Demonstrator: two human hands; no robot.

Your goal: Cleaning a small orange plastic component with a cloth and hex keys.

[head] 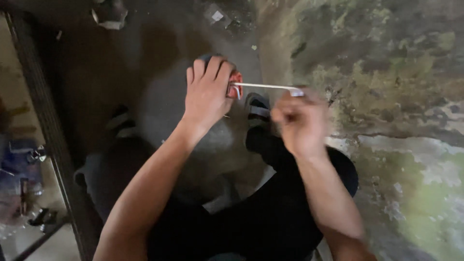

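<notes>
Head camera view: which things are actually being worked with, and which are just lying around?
In use:
- left hand gripping red tape measure
- right hand pulling its white blade

Lying about:
- sandal on the floor
- scrap
- blurred clutter at left

Count: 2 hands, left hand [207, 92] and right hand [300, 122]; 1 red and dark tape measure case [233, 86] w/ 1 white tape strip [265, 86] running out of it. Also 2 sandalled feet, right foot [257, 107] and left foot [120, 123], approx. 1 pale scrap [110, 14] on the floor; blurred stuff at the left edge can't be counted.
</notes>
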